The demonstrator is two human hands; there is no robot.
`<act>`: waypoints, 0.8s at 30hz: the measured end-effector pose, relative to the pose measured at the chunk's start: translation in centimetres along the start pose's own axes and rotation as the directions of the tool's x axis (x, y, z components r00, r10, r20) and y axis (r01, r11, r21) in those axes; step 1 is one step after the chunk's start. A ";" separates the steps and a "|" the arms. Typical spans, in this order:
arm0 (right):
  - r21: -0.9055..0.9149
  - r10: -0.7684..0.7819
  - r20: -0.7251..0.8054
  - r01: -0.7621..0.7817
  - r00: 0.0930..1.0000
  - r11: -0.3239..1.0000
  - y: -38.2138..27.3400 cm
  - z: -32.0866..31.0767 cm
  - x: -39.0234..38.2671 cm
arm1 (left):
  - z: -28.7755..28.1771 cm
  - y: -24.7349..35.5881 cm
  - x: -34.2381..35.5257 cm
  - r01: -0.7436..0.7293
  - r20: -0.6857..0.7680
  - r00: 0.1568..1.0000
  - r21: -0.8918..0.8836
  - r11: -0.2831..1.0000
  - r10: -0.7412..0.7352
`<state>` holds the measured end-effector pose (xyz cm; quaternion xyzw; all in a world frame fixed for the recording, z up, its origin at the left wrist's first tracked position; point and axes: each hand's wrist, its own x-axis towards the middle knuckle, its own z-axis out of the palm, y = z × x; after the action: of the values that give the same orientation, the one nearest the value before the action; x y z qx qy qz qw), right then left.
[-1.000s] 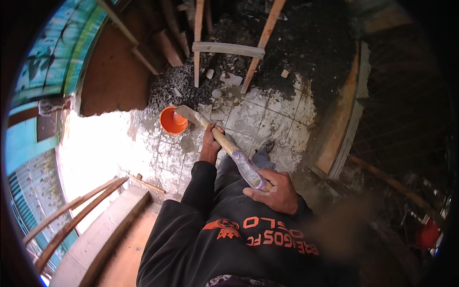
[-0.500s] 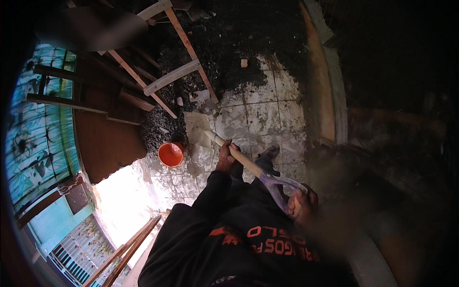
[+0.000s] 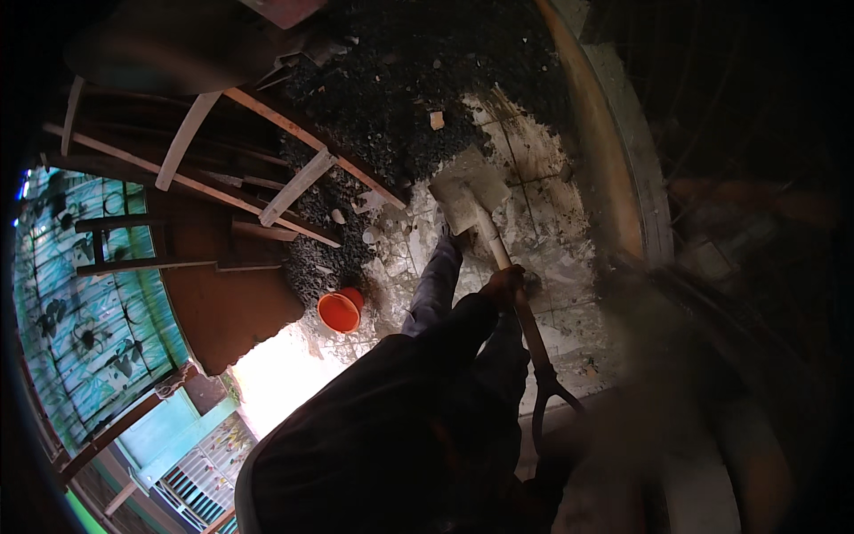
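Note:
I hold a shovel with a flat, square, pale-caked blade [image 3: 464, 189], which is low over the tiled floor at the edge of the dark rubble. Its light wooden shaft [image 3: 491, 238] slants back toward me. My left hand [image 3: 503, 285] is closed round the middle of the shaft. At the near end, my right hand [image 3: 562, 438] is at the forked handle [image 3: 548, 384], deep in shadow, its fingers hard to make out. My leg [image 3: 436, 280] and shoe are just left of the blade.
Dark loose rubble [image 3: 391, 98] covers the far floor, with a pale chunk [image 3: 437, 120] on it. An orange bucket [image 3: 341, 311] stands left of my leg. Wooden frames [image 3: 298, 187] lie farther left, near a brown board [image 3: 222, 307]. A board-like edge [image 3: 614, 151] runs along the right.
The shovel has swung: its blade is now farther ahead and to the right, its handle nearer me. My left hand has moved right and my foot has come forward. The view has also turned.

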<state>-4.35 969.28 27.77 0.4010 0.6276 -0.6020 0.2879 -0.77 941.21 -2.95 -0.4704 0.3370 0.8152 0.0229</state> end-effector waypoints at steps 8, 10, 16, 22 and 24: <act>-0.241 -0.212 -0.199 0.162 0.957 0.957 0.8 7.5 6.9 | 3.5 -5.2 12.1 0.398 0.018 0.886 -0.540 0.742 -0.463; -0.469 -0.327 -0.351 0.137 0.877 0.873 0.8 9.5 9.1 | 4.7 -4.6 14.2 0.447 0.010 0.859 -0.503 0.740 -0.512; -0.214 0.017 -0.338 -0.094 0.941 0.972 -0.7 21.1 16.4 | -3.2 0.9 22.6 0.084 -0.001 0.996 -0.308 0.948 -0.089; -0.262 -0.064 -0.059 0.046 0.996 0.964 1.6 37.9 23.8 | -17.4 13.3 31.4 -0.593 0.288 0.786 0.598 0.539 0.547; -0.257 -0.035 -0.087 0.012 0.996 0.966 0.9 37.9 25.1 | -17.0 13.7 31.8 -0.621 0.202 0.770 0.452 0.640 0.605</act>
<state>-21.03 935.79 1.97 0.3799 0.7172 -0.5006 0.3012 -10.51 912.00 -26.24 -0.2929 0.6723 0.6674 -0.1298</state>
